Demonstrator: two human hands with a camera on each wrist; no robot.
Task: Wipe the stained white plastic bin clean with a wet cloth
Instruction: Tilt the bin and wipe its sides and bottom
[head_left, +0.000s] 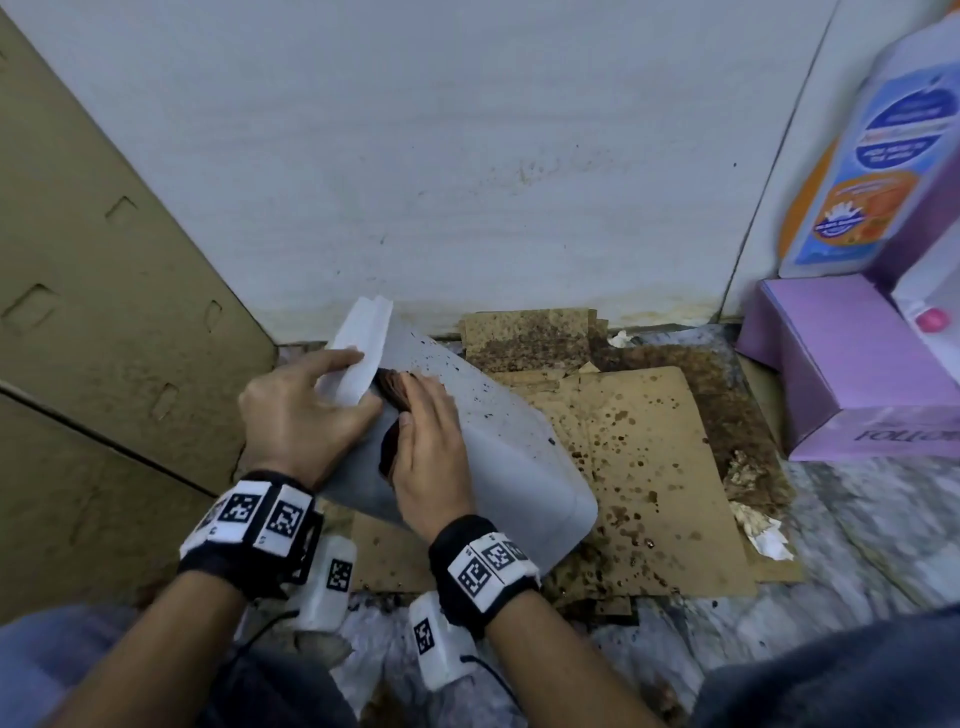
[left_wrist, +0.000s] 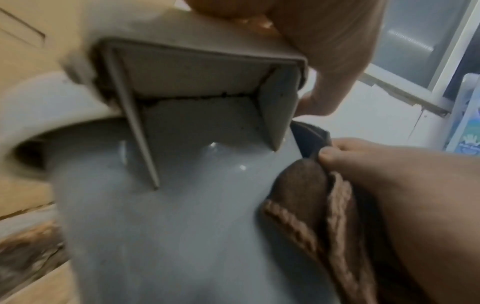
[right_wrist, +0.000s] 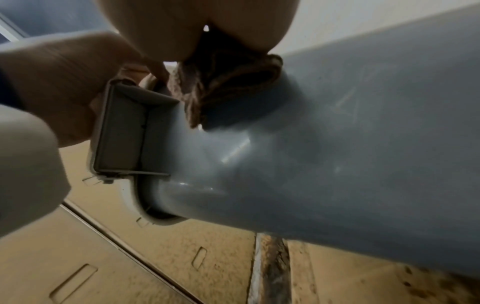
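"FOLLO…" on purple box (head_left: 857, 364)

A white bin (head_left: 498, 457) lies tilted on stained cardboard (head_left: 649, 467), its side flecked with dark specks. The left hand (head_left: 301, 410) holds the bin's rim. The right hand (head_left: 426, 441) holds a brown cloth (head_left: 392, 387) against its side. A purple box (head_left: 841, 364) stands at the right.

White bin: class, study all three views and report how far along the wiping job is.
Done: the white bin wall below its handle looks glossy and spot-free. In hand: the left hand grips the handle while the right hand presses a brown cloth against the wall beside it. Left: dark specks dot the upper face, and a grime line sits inside the handle recess.
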